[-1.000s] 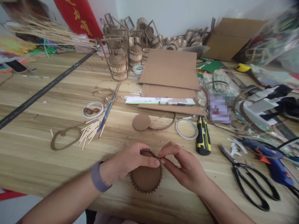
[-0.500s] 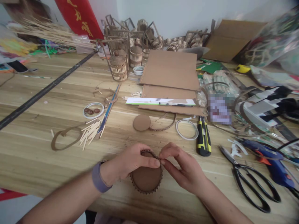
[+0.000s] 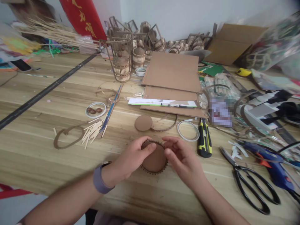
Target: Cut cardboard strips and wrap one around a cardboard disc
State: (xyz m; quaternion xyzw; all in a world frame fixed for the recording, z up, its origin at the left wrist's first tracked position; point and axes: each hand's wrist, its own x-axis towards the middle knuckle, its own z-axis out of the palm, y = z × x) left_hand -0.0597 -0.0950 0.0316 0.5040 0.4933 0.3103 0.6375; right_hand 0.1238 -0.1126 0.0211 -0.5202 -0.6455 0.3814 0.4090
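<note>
A round brown cardboard disc (image 3: 154, 159) with a notched strip around its rim lies low over the wooden table. My left hand (image 3: 136, 156) grips its left edge, thumb on top and fingers behind the rim. My right hand (image 3: 182, 159) is at the disc's right edge, thumb and fingers apart, with nothing seen between them. Just beyond are a smaller plain cardboard disc (image 3: 143, 123) and a curved notched strip (image 3: 165, 128). A white tape ring (image 3: 188, 131) lies to their right.
A yellow-black cutter (image 3: 204, 139), black scissors (image 3: 252, 181) and a blue glue gun (image 3: 272, 165) lie right. Thin sticks (image 3: 92, 131), a brown strip loop (image 3: 67, 137) and a tape ring with brown beads (image 3: 95, 110) lie left. Cardboard sheets (image 3: 172, 72) and small lanterns (image 3: 122, 67) stand behind.
The rimmed disc has moved up and to the right with my left hand. My right thumb and fingers, pinched at the rim before, have parted.
</note>
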